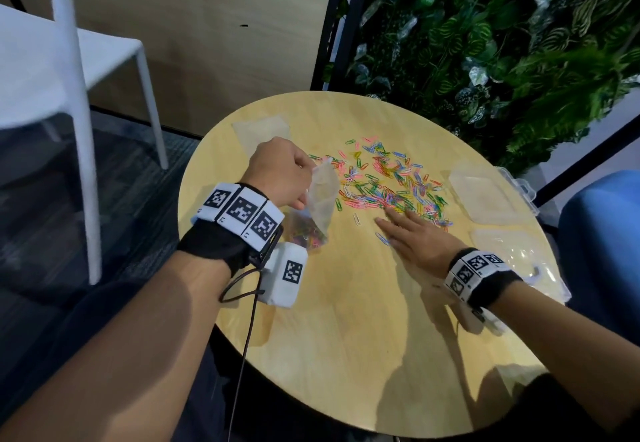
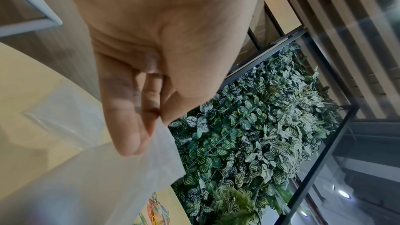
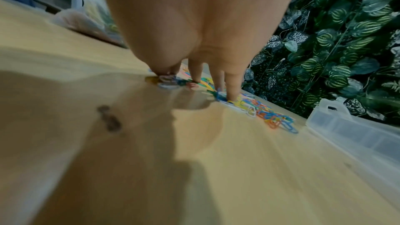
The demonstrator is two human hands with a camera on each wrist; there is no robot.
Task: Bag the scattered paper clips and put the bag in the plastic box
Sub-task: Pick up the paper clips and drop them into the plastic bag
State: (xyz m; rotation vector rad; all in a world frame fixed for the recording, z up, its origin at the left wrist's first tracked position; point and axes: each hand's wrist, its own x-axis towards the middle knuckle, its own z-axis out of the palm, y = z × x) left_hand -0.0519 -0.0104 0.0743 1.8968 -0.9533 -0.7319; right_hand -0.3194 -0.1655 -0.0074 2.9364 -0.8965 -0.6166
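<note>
Colourful paper clips (image 1: 388, 178) lie scattered across the middle of the round wooden table (image 1: 346, 337). My left hand (image 1: 280, 173) pinches the top edge of a clear plastic bag (image 1: 322, 199), which hangs above the table's left side with several clips in its bottom. The left wrist view shows fingers (image 2: 129, 117) and thumb pinching the bag (image 2: 108, 177). My right hand (image 1: 412, 234) lies flat with straight fingers, its fingertips (image 3: 232, 90) touching the near edge of the clips (image 3: 266, 114). The clear plastic box (image 1: 481, 192) sits at the table's right edge.
A second clear bag (image 1: 263, 130) lies flat at the table's far left. More clear plastic (image 1: 512, 251) lies near my right wrist. A white chair (image 1: 69, 71) stands to the left, a plant wall (image 1: 502, 43) behind, a blue seat (image 1: 606, 234) at right.
</note>
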